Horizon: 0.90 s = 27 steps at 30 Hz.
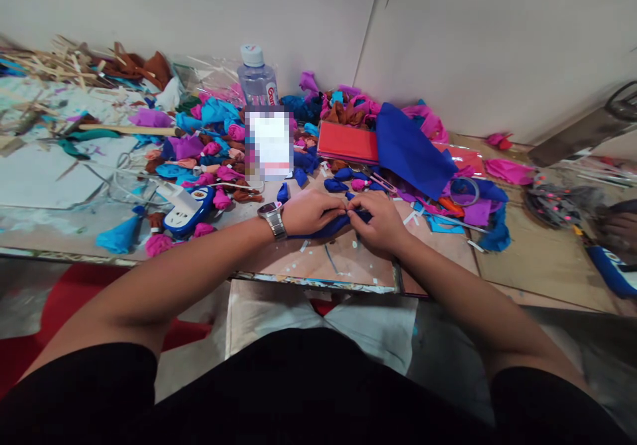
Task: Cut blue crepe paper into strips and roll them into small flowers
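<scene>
Near the middle of the counter's (348, 266) front edge, the left hand (309, 213) and right hand (377, 223) meet, the grip of each pinched on a piece of blue cloth (326, 229) whose long axis runs left to right, roughly along that edge, its right end angled slightly toward the back. The paint-spotted surface is heaped with coloured cloth bundles (219, 112) toward its back edge, below a pale wall (199, 7)

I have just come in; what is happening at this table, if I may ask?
A person's left hand and right hand meet near the table's front edge, fingers pinching dark blue material. Small coloured bundles lie heaped beyond; a larger blue sheet lies beside a red packet.
</scene>
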Tool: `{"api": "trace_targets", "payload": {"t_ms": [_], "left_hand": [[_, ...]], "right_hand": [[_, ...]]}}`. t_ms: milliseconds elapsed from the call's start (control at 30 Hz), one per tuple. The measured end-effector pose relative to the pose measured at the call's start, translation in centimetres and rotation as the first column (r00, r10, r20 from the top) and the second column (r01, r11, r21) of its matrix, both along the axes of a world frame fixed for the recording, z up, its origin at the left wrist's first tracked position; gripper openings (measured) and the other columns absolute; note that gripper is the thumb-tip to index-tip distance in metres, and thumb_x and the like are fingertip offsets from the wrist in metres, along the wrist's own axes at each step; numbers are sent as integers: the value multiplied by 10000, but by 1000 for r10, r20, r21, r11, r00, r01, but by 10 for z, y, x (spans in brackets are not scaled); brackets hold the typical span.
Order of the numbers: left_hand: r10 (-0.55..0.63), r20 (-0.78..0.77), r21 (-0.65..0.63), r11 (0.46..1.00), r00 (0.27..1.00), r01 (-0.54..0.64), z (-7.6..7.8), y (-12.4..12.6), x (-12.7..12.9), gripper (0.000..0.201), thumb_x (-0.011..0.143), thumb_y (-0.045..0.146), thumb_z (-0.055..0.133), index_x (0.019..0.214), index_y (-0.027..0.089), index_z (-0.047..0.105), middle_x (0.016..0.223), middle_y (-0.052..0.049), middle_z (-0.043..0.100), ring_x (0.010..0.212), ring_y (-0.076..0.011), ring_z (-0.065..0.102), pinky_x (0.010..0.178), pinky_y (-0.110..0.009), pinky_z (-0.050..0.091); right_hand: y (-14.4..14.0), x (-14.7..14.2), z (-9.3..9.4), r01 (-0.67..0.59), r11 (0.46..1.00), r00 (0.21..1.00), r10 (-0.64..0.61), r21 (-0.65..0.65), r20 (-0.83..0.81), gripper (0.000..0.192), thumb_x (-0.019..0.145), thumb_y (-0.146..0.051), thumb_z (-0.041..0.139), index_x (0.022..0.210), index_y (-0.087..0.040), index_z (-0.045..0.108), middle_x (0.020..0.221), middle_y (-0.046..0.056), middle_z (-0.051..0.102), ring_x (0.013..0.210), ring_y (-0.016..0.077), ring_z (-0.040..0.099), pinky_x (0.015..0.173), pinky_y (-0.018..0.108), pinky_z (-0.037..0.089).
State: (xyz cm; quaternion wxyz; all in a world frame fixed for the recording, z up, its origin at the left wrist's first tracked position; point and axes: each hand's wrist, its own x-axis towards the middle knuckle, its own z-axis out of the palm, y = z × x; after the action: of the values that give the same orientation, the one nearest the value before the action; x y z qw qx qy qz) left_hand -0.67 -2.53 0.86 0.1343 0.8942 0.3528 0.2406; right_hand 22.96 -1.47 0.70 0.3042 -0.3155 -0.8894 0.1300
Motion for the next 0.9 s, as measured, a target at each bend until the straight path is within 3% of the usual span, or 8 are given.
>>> {"api": "trace_targets", "payload": {"t_ms": [233, 500, 733, 900], "left_hand": [[-30, 52, -63, 997, 998, 33, 4, -3, 1, 307, 1069, 358, 509, 1023, 198, 767, 884, -34, 786, 726, -147, 665, 682, -280, 409], [-41, 56, -104, 993, 998, 46, 7, -1, -1, 308, 1041, 347, 511, 989, 192, 772, 812, -30, 763, 673, -145, 631, 663, -293, 390], [-15, 72, -158, 987, 997, 26, 11, -1, -3, 263, 979, 333, 555, 930, 184, 766, 773, -9, 731, 657, -131, 603, 656, -273, 400], [-30, 107, -225, 973, 994, 53, 10, 2, -4, 296, 981, 356, 548, 883, 170, 756, 709, 11, 673, 616, -110, 533, 619, -254, 371]], "right_hand": [[-1, -1, 0, 10, 1000, 999, -9, -17, 33, 25, 919, -223, 594, 900, -230, 609, 898, 55, 712, 895, 255, 636, 848, 416, 400], [-1, 3, 4, -19, 998, 999, 16, 58, 41, 54, 943, -263, 659, 987, -249, 687, 979, 51, 792, 944, 273, 697, 925, 461, 433], [-1, 3, 5, 5, 996, 1000, -5, 86, 9, 37, 923, -240, 657, 933, -248, 691, 912, 41, 800, 885, 261, 709, 914, 463, 443], [-1, 3, 4, -46, 995, 999, 46, 87, 6, 109, 967, -280, 671, 1043, -244, 740, 995, 47, 832, 928, 260, 747, 934, 462, 461]]}}
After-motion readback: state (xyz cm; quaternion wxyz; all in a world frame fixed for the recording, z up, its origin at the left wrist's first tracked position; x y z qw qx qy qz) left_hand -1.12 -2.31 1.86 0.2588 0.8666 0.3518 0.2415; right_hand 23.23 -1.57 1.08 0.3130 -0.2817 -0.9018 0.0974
